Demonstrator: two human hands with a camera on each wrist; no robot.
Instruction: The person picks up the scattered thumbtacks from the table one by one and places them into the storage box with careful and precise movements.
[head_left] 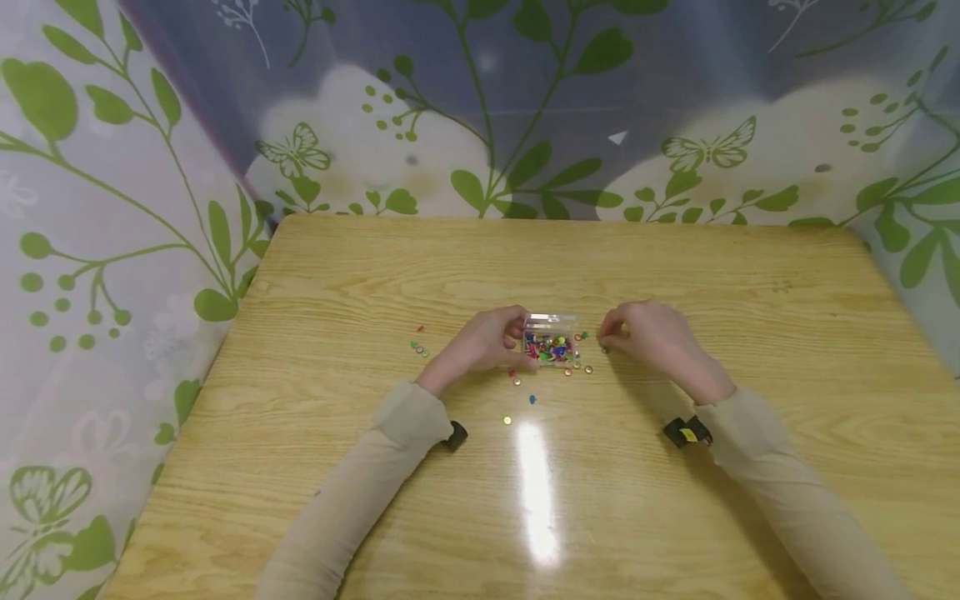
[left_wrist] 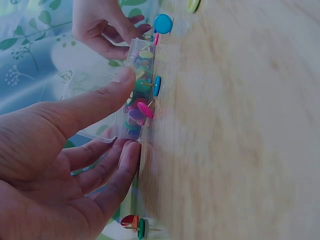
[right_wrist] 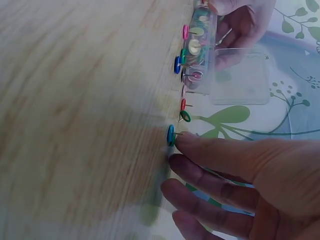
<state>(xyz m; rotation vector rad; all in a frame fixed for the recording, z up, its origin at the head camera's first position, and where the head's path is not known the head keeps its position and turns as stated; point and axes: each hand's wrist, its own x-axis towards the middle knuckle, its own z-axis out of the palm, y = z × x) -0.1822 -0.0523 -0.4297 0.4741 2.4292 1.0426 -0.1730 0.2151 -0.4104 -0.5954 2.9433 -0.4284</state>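
Observation:
A small clear plastic box (head_left: 551, 362), its lid (right_wrist: 240, 77) tipped open at the back, is full of multicoloured thumbtacks (head_left: 553, 347). My left hand (head_left: 489, 340) holds the box at its left end, thumb along the front wall and fingers at the side. To the right of the box, my right hand (head_left: 654, 335) is low over the table with bent fingers. Its thumb tip is right at the pin of a blue thumbtack (right_wrist: 171, 135), while the fingertips stay apart from the thumb.
Loose thumbtacks lie around the box: a yellow one (head_left: 507, 421) and a blue one (head_left: 532, 399) in front, several to the right, and a red one (head_left: 420, 328) among a few at the left. The wooden table (head_left: 375, 267) meets a leaf-patterned curtain (head_left: 420, 150) at the back.

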